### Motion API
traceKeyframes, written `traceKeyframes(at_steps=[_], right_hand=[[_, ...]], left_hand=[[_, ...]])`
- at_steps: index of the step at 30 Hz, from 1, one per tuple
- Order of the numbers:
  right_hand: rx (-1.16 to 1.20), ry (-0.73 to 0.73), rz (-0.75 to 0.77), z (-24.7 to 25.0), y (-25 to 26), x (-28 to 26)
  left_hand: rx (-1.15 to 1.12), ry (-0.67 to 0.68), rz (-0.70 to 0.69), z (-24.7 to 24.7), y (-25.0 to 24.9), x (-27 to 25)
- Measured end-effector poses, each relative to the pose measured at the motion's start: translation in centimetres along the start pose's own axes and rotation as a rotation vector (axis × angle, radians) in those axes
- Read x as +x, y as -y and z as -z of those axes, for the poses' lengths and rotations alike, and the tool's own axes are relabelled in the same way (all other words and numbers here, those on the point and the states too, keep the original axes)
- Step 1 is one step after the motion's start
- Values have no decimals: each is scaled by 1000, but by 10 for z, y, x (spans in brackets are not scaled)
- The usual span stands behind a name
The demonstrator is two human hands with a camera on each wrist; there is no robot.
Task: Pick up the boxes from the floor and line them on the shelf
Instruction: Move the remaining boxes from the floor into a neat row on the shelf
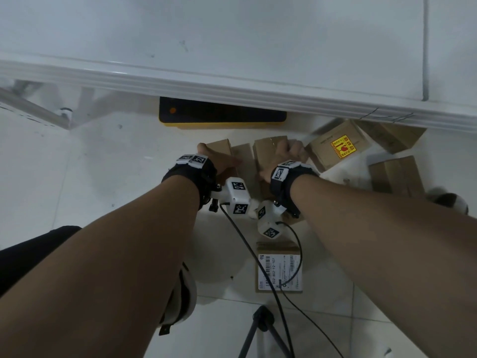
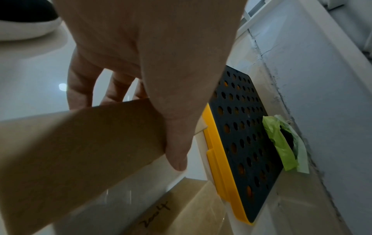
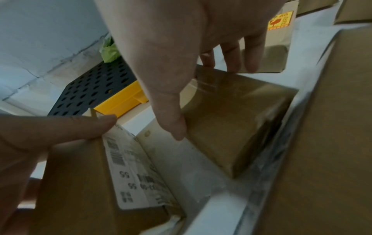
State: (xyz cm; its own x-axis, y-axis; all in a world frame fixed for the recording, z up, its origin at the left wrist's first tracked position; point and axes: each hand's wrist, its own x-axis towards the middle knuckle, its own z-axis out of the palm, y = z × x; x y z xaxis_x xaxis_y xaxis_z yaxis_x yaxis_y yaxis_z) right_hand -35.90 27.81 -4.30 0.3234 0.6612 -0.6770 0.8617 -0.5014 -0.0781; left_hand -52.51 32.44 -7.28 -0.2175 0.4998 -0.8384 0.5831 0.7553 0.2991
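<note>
Currently two plain brown cardboard boxes sit side by side on the white tiled floor (image 1: 90,156), just in front of the white shelf's front edge (image 1: 232,91). Left hand (image 1: 219,161) clamps the left cardboard box (image 2: 80,143): thumb (image 2: 177,143) down one face, fingers (image 2: 80,89) curled over the far side. Right hand (image 1: 286,156) clamps the right cardboard box (image 3: 237,120) the same way, thumb on the near face, fingers (image 3: 249,52) over the far edge. Whether either box is off the floor, cannot tell.

Left box carries a white barcode label (image 3: 132,171) on its side, seen from the right wrist camera.

Further right on the floor: a brown cardboard box with a yellow-and-red fragile sticker (image 1: 338,148), tilted, just beside the right hand. Two more plain brown boxes beyond it, one partly under the shelf edge (image 1: 395,138), one nearer the person (image 1: 397,177).

Near the person, a flat brown box with a white shipping label (image 1: 280,270) lies on the floor, well apart from the gripped pair; black cables (image 1: 258,257) cross over it.

Under the shelf, a black perforated panel with yellow plastic rim (image 2: 241,135) lies against the wall; a crumpled green plastic bag (image 2: 279,141) sits at its far end.

Black tripod legs (image 1: 260,329) at the bottom of the head view.
</note>
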Motion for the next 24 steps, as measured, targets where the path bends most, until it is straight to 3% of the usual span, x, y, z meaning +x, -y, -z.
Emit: traceKeyframes(at_steps=[4,15,21,24], right_hand=[[69,79,-27,13,-3,-2],[654,199,-63,17,1,11],[674,136,-135,12,0,7],[552,200,-111,12,-2,-4]], left_hand=[[-37,2,-17,4,3,-1],[-141,-2,-73,2,8,-6],[-171,-37,-26,5,17,-13],[-133,-23,24,3,21,-24]])
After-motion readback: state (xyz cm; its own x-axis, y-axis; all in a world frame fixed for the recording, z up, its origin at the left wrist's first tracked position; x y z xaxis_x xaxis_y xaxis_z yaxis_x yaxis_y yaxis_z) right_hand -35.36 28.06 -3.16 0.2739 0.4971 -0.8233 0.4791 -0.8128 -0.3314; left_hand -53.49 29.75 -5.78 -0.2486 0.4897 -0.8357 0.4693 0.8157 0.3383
